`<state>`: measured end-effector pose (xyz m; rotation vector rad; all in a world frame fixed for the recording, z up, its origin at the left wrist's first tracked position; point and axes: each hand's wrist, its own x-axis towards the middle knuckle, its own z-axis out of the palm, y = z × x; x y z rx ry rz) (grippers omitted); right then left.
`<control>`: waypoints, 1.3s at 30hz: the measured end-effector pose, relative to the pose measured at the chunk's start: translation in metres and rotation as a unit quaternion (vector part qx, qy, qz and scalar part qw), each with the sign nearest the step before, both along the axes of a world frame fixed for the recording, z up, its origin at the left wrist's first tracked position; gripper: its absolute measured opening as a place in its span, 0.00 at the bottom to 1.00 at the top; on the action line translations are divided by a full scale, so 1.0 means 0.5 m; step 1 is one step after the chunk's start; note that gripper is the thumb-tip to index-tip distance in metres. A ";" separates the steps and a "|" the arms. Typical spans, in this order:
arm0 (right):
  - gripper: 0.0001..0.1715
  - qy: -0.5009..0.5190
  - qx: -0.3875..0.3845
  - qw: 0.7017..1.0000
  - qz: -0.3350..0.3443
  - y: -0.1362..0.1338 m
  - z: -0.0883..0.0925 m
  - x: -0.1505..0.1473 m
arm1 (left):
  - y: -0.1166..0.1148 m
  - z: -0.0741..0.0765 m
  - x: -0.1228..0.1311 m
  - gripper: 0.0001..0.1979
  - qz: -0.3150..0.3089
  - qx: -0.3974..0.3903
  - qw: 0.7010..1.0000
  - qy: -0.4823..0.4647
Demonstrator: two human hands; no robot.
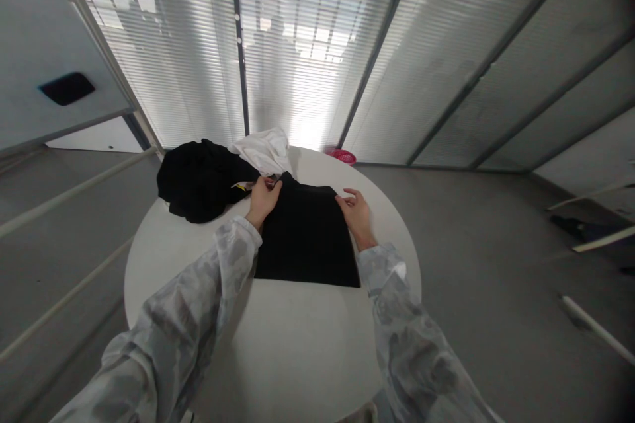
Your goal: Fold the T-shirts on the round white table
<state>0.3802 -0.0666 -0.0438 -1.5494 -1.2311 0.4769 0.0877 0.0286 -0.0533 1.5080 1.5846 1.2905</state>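
Note:
A black cloth garment [307, 231], folded into a flat panel, lies on the white round table [302, 330]. I cannot tell what kind of garment it is. My left hand [265, 199] is closed in a pinch on its far left corner. At the far right edge, my right hand [356, 213] holds the cloth by its fingertips, with one finger lifted away. Just left of my left hand, a heaped black cloth [198, 182] shows a small white and yellow tag [242, 186].
White cloth [265, 151] lies behind the black heap at the table's far edge. A pink basket-like object [344, 156] sits beyond the table. Blinds behind glass panels [297, 46] close off the far side. Pale rails [74, 192] stand at the left, others at the right.

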 end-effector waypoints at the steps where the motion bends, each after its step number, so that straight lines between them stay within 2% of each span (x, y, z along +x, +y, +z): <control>1: 0.33 -0.013 -0.019 1.000 0.000 -0.008 0.002 -0.002 | -0.014 0.005 -0.007 0.18 -0.008 0.003 1.000 0.017; 5: 0.40 -0.079 -0.074 0.994 0.003 -0.058 0.006 -0.009 | -0.087 0.029 -0.054 0.26 -0.054 0.007 0.989 0.134; 7: 0.42 -0.074 -0.076 0.994 0.038 -0.097 0.007 -0.011 | -0.128 0.037 -0.081 0.29 -0.060 0.000 0.980 0.190; 11: 0.36 -0.035 -0.083 0.988 0.127 -0.173 0.007 -0.014 | -0.191 0.036 -0.117 0.31 -0.095 0.004 0.974 0.205; 14: 0.34 -0.032 -0.083 0.988 0.122 -0.189 0.010 -0.020 | -0.193 0.023 -0.119 0.27 -0.141 0.020 0.977 0.161; 17: 0.39 -0.006 -0.074 0.993 0.089 -0.155 0.017 -0.033 | -0.155 0.016 -0.106 0.23 -0.168 0.029 0.978 0.117; 20: 0.40 0.005 -0.076 0.995 0.058 -0.099 0.031 -0.045 | -0.107 0.020 -0.090 0.21 -0.147 0.018 0.985 0.086; 23: 0.37 0.013 -0.067 0.997 0.032 -0.068 0.046 -0.048 | -0.090 0.033 -0.087 0.25 -0.117 -0.004 0.991 0.070; 26: 0.38 0.046 -0.039 0.998 0.006 -0.081 0.059 -0.045 | -0.119 0.051 -0.102 0.32 -0.149 -0.024 0.988 0.038; 29: 0.39 0.108 -0.009 0.994 0.016 -0.123 0.069 -0.044 | -0.173 0.072 -0.125 0.31 -0.208 -0.050 0.975 -0.065; 32: 0.44 0.159 -0.002 0.986 0.041 -0.166 0.074 -0.046 | -0.226 0.086 -0.148 0.32 -0.205 -0.075 0.967 -0.134; 35: 0.51 0.157 -0.065 0.984 0.058 -0.197 0.065 -0.044 | -0.263 0.086 -0.172 0.36 -0.181 -0.095 0.974 -0.093; 39: 0.56 0.121 -0.135 0.982 0.040 -0.215 0.043 -0.036 | -0.296 0.080 -0.193 0.37 -0.219 -0.119 0.969 -0.005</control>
